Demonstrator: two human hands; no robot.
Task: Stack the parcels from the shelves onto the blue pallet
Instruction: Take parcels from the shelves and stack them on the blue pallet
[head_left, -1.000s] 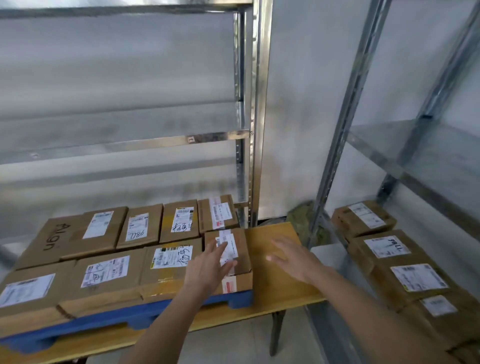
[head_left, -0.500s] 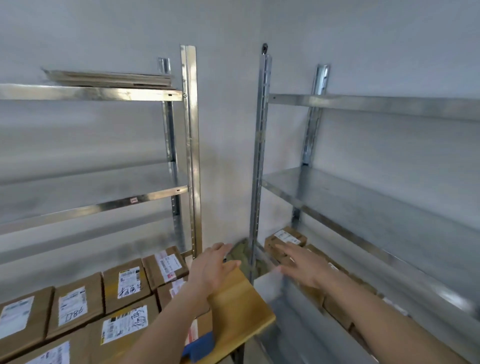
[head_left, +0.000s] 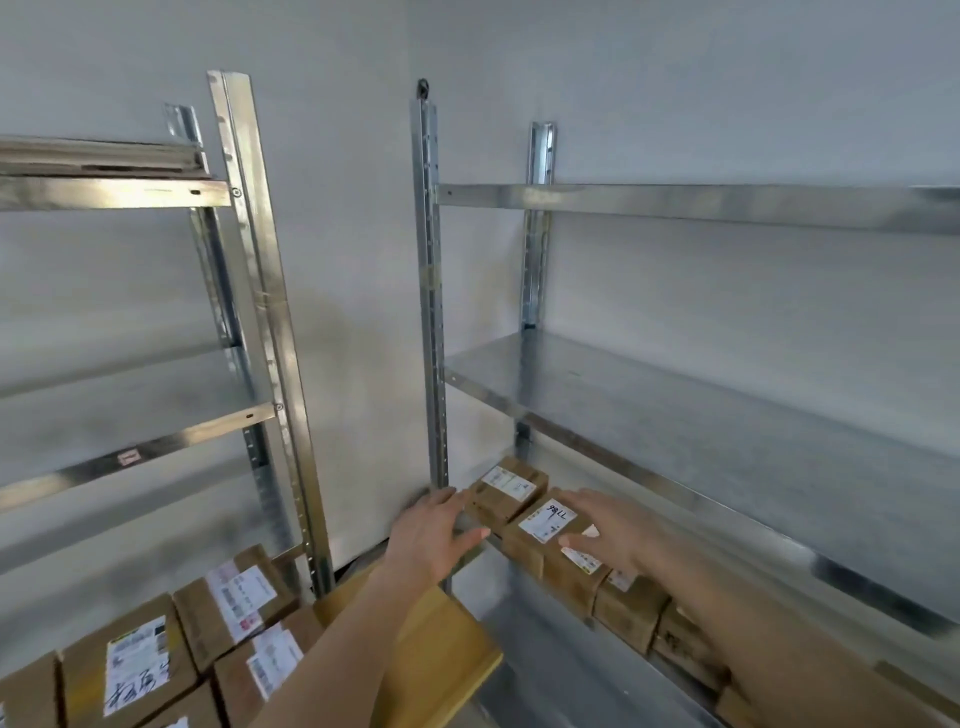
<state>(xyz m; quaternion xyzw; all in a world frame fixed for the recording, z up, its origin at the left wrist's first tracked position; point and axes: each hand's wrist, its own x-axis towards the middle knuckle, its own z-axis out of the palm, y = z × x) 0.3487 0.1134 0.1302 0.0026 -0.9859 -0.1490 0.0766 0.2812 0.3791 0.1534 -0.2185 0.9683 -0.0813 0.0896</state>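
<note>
Hands, left (head_left: 434, 535) and right (head_left: 608, 530), empty and spread, swung from desk to shelved brown cardboard parcel (head_left: 545, 535); next pickup.

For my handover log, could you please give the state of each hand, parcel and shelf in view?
Left hand: open, reaching toward the shelf parcels.
Right hand: open, over the labelled parcel.
End parcel: on the lower shelf, untouched.
Middle shelf: bare.
Stacked parcels: sealed, labels up.

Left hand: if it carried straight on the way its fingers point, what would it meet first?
Most likely the end parcel on the low shelf. The left hand, fingers straight, points up and right at that parcel's near side, just past the upright post. Depth is unclear; it may already touch.
</note>
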